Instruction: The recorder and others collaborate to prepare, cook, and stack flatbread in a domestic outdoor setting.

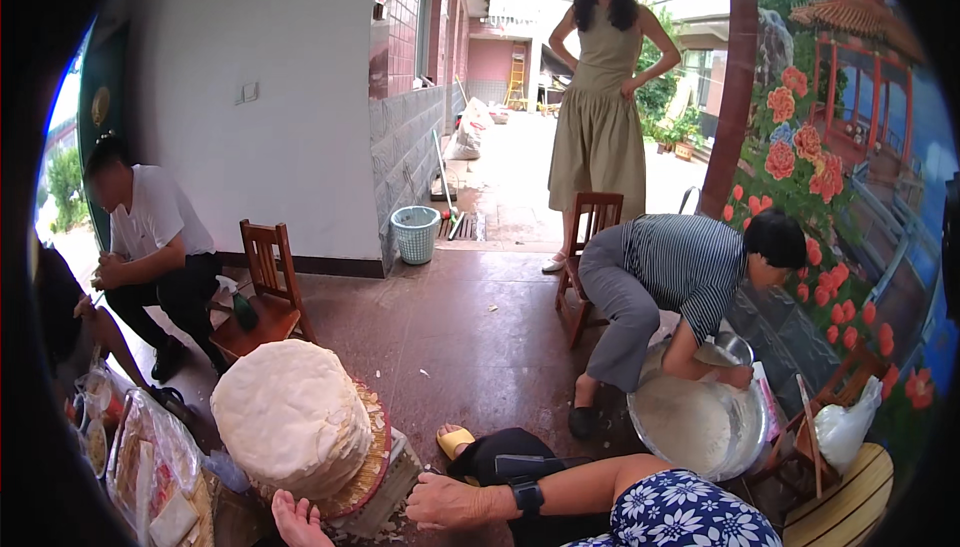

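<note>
A tall, round, pale stack of what look like thin flatbreads (289, 412) rests on a round woven mat (367, 464) with a red rim. Under the mat is a grey block (397, 479). My left hand (296, 521) is at the stack's near lower edge, palm up and fingers apart, with nothing seen in it. To the right of the block is my right hand (450, 502), its fingers curled; whether they pinch something is hidden. A dark watch (527, 497) is on that wrist. Pale flakes lie around the block.
A person (675, 269) bends over a large metal basin (705, 427) of whitish flour or batter at right. Another person (600, 97) stands behind. Seated people (154, 247) are at left, beside a wooden chair (266, 284). Plastic-wrapped food (154, 464) lies at lower left.
</note>
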Demonstrator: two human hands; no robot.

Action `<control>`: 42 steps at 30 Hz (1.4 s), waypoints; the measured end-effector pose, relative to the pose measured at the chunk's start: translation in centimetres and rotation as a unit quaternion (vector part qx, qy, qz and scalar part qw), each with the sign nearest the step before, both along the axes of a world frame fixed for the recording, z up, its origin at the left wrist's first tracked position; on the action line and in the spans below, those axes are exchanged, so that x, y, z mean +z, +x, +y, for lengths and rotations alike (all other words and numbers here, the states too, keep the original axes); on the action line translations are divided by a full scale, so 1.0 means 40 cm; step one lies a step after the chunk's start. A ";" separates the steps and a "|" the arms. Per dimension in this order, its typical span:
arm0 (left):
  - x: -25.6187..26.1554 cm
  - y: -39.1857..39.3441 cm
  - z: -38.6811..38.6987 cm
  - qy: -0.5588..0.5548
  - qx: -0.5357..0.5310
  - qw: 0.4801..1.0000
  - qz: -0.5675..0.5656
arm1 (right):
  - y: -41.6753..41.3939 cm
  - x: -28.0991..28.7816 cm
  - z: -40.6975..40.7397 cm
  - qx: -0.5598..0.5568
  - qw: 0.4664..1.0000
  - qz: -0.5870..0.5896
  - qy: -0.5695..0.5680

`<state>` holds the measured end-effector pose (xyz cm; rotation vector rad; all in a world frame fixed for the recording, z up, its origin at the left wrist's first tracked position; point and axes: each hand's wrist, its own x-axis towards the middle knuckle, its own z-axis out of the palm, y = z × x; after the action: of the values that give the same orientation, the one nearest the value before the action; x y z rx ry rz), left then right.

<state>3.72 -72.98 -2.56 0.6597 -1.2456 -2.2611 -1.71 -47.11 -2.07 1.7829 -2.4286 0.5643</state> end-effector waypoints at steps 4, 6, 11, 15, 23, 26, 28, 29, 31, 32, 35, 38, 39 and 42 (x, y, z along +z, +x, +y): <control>-0.013 -0.019 -0.012 -0.013 0.001 1.000 -0.007 | -0.009 0.020 0.110 -0.074 0.997 0.013 -0.018; -0.032 -0.017 -0.028 -0.025 -0.013 0.999 -0.021 | 0.006 0.020 0.152 -0.129 0.991 0.002 -0.047; -0.029 -0.019 -0.018 -0.008 -0.006 1.000 -0.010 | 0.074 0.003 0.247 -0.229 0.971 0.034 -0.052; -0.046 -0.018 -0.032 -0.010 -0.002 0.999 -0.031 | 0.129 0.040 0.312 -0.260 0.959 0.075 -0.080; 0.003 0.014 -0.102 -0.049 -0.026 0.995 0.085 | 0.127 0.090 0.482 -0.382 0.920 0.084 0.001; 0.027 0.043 -0.128 -0.061 -0.070 0.993 0.069 | 0.098 0.148 0.510 -0.435 0.888 0.121 -0.084; 0.085 0.079 -0.053 -0.089 -0.027 0.995 0.040 | 0.078 0.186 0.511 -0.429 0.888 0.123 -0.106; 0.078 0.098 -0.055 -0.128 -0.020 0.991 0.028 | 0.074 0.194 0.495 -0.413 0.892 0.134 -0.124; 0.059 0.115 -0.081 -0.126 0.026 0.991 -0.038 | 0.089 0.183 0.465 -0.397 0.904 0.106 -0.123; 0.034 0.111 -0.104 -0.134 0.028 0.989 -0.047 | 0.098 0.171 0.457 -0.381 0.913 0.090 -0.117; -0.006 0.108 -0.124 -0.216 0.042 0.975 -0.040 | 0.140 0.099 0.430 -0.375 0.918 0.047 -0.116; -0.034 0.112 -0.143 -0.258 0.046 0.963 -0.066 | 0.183 0.045 0.455 -0.390 0.912 0.033 -0.124; -0.051 0.111 -0.163 -0.267 0.048 0.960 -0.071 | 0.191 0.031 0.474 -0.397 0.912 0.016 -0.103; -0.086 0.105 -0.204 -0.279 0.062 0.952 -0.110 | 0.225 0.004 0.529 -0.426 0.900 -0.001 -0.093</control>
<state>7.93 -81.14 -6.00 0.7525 -1.7938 -1.6437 7.29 -25.96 -1.92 0.5182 -2.6861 0.6370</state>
